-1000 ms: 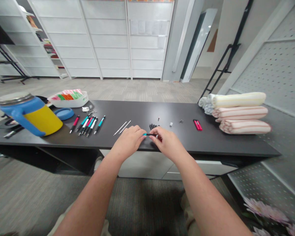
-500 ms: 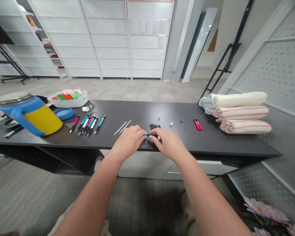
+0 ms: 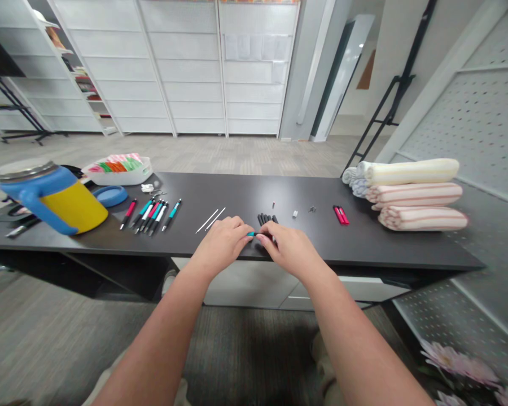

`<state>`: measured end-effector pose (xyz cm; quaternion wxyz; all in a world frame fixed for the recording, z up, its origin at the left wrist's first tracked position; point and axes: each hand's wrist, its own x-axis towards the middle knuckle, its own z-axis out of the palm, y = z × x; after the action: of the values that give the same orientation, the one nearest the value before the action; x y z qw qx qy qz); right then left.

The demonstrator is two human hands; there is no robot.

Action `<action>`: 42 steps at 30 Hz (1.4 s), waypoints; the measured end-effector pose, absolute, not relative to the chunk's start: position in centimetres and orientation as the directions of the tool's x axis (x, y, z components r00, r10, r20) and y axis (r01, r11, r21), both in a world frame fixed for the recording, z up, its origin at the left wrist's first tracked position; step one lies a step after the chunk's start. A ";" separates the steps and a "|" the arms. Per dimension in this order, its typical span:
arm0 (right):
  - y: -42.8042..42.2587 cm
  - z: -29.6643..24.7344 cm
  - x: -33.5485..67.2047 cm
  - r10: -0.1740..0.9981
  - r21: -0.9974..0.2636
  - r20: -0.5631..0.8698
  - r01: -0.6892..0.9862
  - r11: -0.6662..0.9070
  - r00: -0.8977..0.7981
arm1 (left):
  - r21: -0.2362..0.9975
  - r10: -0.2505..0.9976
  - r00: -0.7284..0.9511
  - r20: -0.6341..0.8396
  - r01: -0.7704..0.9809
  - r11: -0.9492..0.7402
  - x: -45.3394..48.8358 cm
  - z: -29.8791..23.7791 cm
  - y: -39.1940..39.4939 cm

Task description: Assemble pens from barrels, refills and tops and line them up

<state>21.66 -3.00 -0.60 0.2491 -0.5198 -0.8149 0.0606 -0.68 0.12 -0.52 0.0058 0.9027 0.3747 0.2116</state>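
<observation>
Near the front edge of the dark table, a teal and black pen (image 3: 251, 233) lies crosswise between my two hands. My left hand (image 3: 223, 242) is closed on its teal end. The fingers of my right hand (image 3: 285, 245) pinch its black end, and part of the pen is hidden by them. Several black pen grips (image 3: 266, 218) lie side by side just behind my right hand. Two thin white refills (image 3: 211, 219) rest beyond my left hand.
Several pens (image 3: 152, 215) lie left, by a blue and yellow mug (image 3: 63, 197), a blue lid (image 3: 110, 195) and a white tray (image 3: 125, 176). Small parts (image 3: 295, 213) and two pink barrels (image 3: 341, 215) lie right, near rolled towels (image 3: 419, 194).
My hands stay in almost the same place. The fingers of my right hand have shifted slightly, and less of the black part shows between the hands.
</observation>
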 end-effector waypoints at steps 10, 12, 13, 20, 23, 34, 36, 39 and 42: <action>-3.0 -0.4 21.7 0.869 -0.371 0.331 0.796 0.478 -0.368 | 0.177 0.669 0.635 0.386 0.661 -0.730 -0.8 -0.9 0.2; -3.0 -0.5 21.6 0.864 -0.332 0.330 0.810 0.483 -0.380 | 0.174 0.669 0.638 0.381 0.661 -0.730 -0.8 -0.9 0.2; -3.0 -0.5 21.6 0.864 -0.313 0.324 0.819 0.481 -0.384 | 0.175 0.669 0.638 0.381 0.661 -0.730 -0.8 -0.8 0.2; -2.8 -0.3 22.2 0.901 -0.387 0.387 0.852 0.353 -0.198 | 0.195 0.673 0.618 0.406 0.661 -0.724 -0.9 -0.9 0.2; -2.5 -0.4 22.7 0.916 -0.328 0.399 0.925 0.190 -0.047 | 0.201 0.674 0.606 0.421 0.662 -0.722 -0.9 -1.0 0.3; -1.1 -1.4 22.7 0.924 -0.288 0.376 0.957 0.042 0.072 | 0.186 0.676 0.598 0.429 0.675 -0.714 -1.0 -1.2 0.4; -0.7 -1.7 22.8 0.916 -0.285 0.392 0.958 0.036 0.082 | 0.180 0.677 0.600 0.426 0.677 -0.713 -1.0 -1.2 0.4; -0.5 -2.1 23.0 0.908 -0.296 0.413 0.953 0.060 0.071 | 0.168 0.679 0.600 0.423 0.684 -0.710 -0.9 -1.2 0.4; -0.7 -2.1 23.5 0.883 -0.397 0.465 0.907 0.143 0.064 | 0.170 0.693 0.577 0.432 0.703 -0.691 -1.0 -1.2 0.6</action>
<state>23.47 -0.71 -2.06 0.3225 -0.6542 -0.6838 -0.0184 -0.98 0.61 -1.20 -0.0099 0.8879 0.3931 0.2386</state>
